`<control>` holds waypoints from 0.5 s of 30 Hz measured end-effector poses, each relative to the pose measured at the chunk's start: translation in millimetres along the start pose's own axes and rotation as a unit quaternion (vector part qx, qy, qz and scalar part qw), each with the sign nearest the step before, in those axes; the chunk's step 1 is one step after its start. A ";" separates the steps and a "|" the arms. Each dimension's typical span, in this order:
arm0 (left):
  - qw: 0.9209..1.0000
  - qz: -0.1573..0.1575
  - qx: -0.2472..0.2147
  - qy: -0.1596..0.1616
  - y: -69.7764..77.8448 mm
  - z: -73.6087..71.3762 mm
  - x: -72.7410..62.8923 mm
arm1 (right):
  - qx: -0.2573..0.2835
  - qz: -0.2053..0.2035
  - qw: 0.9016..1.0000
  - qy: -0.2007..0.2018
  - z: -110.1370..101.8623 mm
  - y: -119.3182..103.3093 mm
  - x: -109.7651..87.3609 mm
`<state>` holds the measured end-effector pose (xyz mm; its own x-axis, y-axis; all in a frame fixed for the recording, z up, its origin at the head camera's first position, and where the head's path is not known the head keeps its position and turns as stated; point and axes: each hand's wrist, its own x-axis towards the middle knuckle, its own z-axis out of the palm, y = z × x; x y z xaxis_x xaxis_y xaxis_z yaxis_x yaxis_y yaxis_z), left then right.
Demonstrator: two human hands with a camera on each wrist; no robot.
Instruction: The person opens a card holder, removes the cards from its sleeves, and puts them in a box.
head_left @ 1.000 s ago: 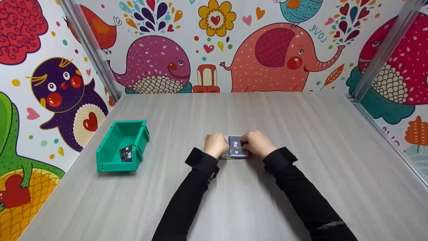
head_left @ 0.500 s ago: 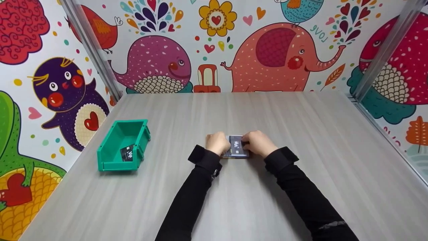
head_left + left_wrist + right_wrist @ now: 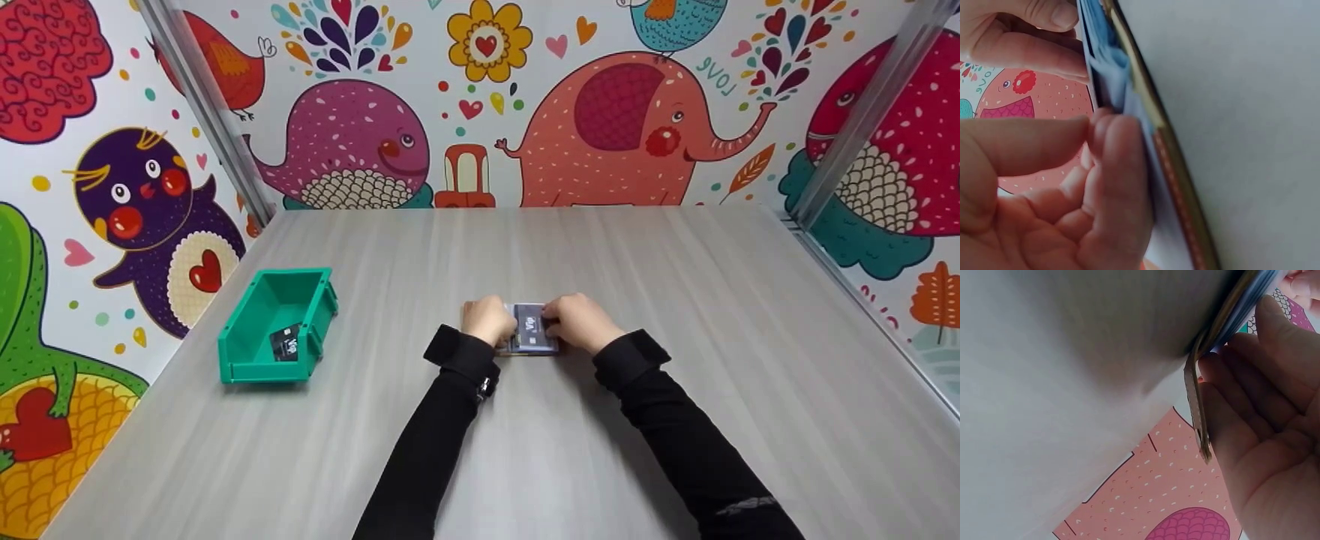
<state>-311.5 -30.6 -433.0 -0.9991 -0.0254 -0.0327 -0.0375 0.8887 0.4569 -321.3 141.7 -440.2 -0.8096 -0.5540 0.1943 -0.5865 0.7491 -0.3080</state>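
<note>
A brown-edged card holder [image 3: 1171, 180] with clear plastic sleeves [image 3: 1109, 64] lies on the table between both hands. One sleeve faces up, with a dark card marked "Vip" [image 3: 531, 334] at its right part. My left hand [image 3: 487, 322] grips the holder's left side; in the left wrist view its thumb and index finger meet beside the sleeves. On the right, my right hand [image 3: 583, 322] holds the card's edge of the holder, thumb on top. The right wrist view shows a brown strap [image 3: 1195, 402] against its fingers. The fingertips under the sleeves are partly hidden.
A green plastic bin [image 3: 262, 371] stands on the left of the table [image 3: 675, 450]. Another dark "Vip" card [image 3: 285, 343] lies inside it. Walls with cartoon animals [image 3: 607, 135] enclose the back and sides, with metal posts [image 3: 206, 112] at the corners.
My left wrist and forearm have shifted slightly to the right. Both hands keep their places on the card holder, and the bin has not moved.
</note>
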 end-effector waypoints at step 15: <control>0.998 -0.034 -0.047 0.000 0.7 1.6 -1.1 | -0.001 -0.009 1.000 0.005 2.4 1.5 -0.5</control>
<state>-310.3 -29.2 -434.0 -0.9942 -0.0848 -0.0662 -0.1071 0.8385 0.5343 -321.8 142.2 -443.0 -0.7990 -0.5640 0.2086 -0.6010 0.7394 -0.3033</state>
